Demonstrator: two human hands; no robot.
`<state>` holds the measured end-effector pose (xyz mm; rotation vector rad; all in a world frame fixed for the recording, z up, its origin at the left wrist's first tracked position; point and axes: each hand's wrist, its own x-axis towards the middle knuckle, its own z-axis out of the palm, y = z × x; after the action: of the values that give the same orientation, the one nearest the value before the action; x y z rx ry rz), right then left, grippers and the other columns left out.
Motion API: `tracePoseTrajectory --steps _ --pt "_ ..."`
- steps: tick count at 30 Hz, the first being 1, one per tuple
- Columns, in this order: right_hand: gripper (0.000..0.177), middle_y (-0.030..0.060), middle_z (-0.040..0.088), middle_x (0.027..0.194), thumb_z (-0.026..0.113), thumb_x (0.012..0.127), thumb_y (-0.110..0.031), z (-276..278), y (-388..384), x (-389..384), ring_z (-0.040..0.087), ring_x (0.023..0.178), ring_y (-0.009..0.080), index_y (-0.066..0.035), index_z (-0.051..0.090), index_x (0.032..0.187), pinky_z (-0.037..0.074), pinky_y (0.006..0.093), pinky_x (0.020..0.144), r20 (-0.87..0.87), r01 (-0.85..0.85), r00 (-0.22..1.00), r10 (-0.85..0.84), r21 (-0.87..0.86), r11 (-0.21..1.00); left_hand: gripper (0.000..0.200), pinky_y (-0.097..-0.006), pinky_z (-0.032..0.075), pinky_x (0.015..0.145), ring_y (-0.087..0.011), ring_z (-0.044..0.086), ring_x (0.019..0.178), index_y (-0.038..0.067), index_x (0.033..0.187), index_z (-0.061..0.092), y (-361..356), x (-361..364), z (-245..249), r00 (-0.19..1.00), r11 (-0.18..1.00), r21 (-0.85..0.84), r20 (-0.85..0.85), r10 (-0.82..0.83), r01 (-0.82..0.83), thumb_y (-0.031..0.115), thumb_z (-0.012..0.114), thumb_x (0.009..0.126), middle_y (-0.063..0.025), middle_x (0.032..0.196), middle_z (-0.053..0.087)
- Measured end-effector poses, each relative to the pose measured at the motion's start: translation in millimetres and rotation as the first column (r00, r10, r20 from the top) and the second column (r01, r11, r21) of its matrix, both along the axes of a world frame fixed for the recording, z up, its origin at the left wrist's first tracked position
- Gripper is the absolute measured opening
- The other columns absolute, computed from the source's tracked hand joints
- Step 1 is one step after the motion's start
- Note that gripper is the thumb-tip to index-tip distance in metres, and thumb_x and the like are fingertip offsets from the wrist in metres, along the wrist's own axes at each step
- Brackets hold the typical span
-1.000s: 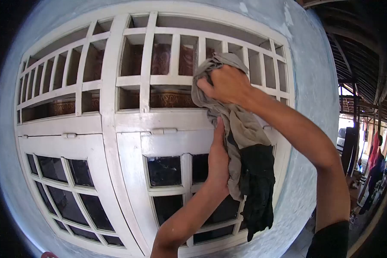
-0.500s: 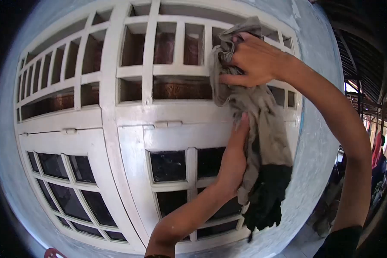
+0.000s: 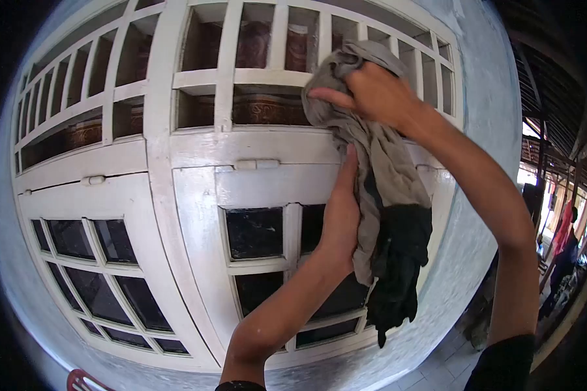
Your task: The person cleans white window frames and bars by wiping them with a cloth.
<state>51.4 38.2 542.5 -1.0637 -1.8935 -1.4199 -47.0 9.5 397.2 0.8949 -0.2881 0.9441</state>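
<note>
A grey-beige cloth (image 3: pixel 398 173) with a ragged black lower end hangs in front of the white window frame (image 3: pixel 261 146). My right hand (image 3: pixel 375 94) is closed on its bunched upper part, pressing it to the slatted vent above the right shutter. Lower down, my left hand (image 3: pixel 346 202) is against the cloth's left edge with the thumb pointing up. The cloth hides its other fingers, which appear to hold the fabric. Below my hands the rest of the cloth dangles loose over the shutter's dark panes.
The left shutter (image 3: pixel 91 202) and right shutter (image 3: pixel 202 221) are closed under the vent. A pale blue wall (image 3: pixel 486 130) surrounds the frame. Part of a red chair (image 3: pixel 81 379) shows at bottom left. Hanging clothes (image 3: pixel 564 228) are at far right.
The view has tilted up and shifted slightly, so the window sits lower-left or higher in frame. My right hand and the bunched cloth have slid a little along the vent's lower bars.
</note>
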Motion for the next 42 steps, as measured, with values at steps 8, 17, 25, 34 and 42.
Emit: tracePoseTrajectory --steps 8,17,25,34,42 --pt "0.028 0.0199 0.058 0.058 0.067 0.080 -0.025 -31 -21 30 0.060 0.055 0.0352 0.003 0.066 0.075 0.049 0.0387 0.054 -0.022 -0.101 0.994 0.108 0.202 0.974 0.066 -0.0302 0.030 0.102 -0.0230 0.045 0.118 0.002 0.133 0.039 5 4 -24 0.838 0.894 0.236 -0.320 0.443 -0.382 0.053 0.042 0.091 -0.0117 0.129 0.047" --pt "0.018 0.0238 0.061 0.084 0.060 0.082 -0.012 -71 -54 83 0.059 0.080 0.0402 0.004 0.061 0.090 0.047 0.0417 0.074 -0.161 -0.076 0.981 0.105 0.179 0.981 0.072 -0.0283 0.024 0.104 -0.0237 0.041 0.122 -0.003 0.134 0.034 -1 63 -53 0.884 0.898 0.362 -0.295 0.363 -0.248 0.054 0.042 0.091 -0.0158 0.134 0.042" --pt "0.019 0.0234 0.059 0.075 0.055 0.085 -0.015 -37 -44 61 0.056 0.073 0.0417 0.003 0.059 0.081 0.044 0.0454 0.067 -0.087 -0.147 0.983 0.163 0.167 0.975 0.066 -0.0286 0.031 0.101 -0.0189 0.046 0.117 0.007 0.139 0.031 3 63 -35 0.986 0.968 0.228 -0.101 0.135 -0.109 0.051 0.045 0.091 -0.0090 0.131 0.045" --pt "0.028 0.0294 0.053 0.072 0.046 0.093 -0.016 -78 2 16 0.053 0.071 0.0467 0.007 0.051 0.078 0.041 0.0477 0.062 -0.391 -0.300 0.879 0.272 -0.013 0.954 0.066 -0.0288 0.024 0.105 -0.0195 0.034 0.125 0.002 0.141 0.023 11 23 -62 0.889 0.911 0.158 -0.209 0.407 -0.380 0.048 0.036 0.095 -0.0128 0.138 0.035" --pt "0.032 0.0302 0.055 0.076 0.045 0.090 -0.022 -86 6 -16 0.054 0.075 0.0473 0.007 0.049 0.078 0.043 0.0504 0.069 -0.443 -0.389 0.846 0.298 -0.130 0.912 0.067 -0.0339 0.034 0.101 -0.0225 0.045 0.119 0.006 0.139 0.031 -7 -10 -66 0.890 0.906 -0.006 -0.192 0.413 -0.422 0.049 0.047 0.090 -0.0122 0.133 0.042"
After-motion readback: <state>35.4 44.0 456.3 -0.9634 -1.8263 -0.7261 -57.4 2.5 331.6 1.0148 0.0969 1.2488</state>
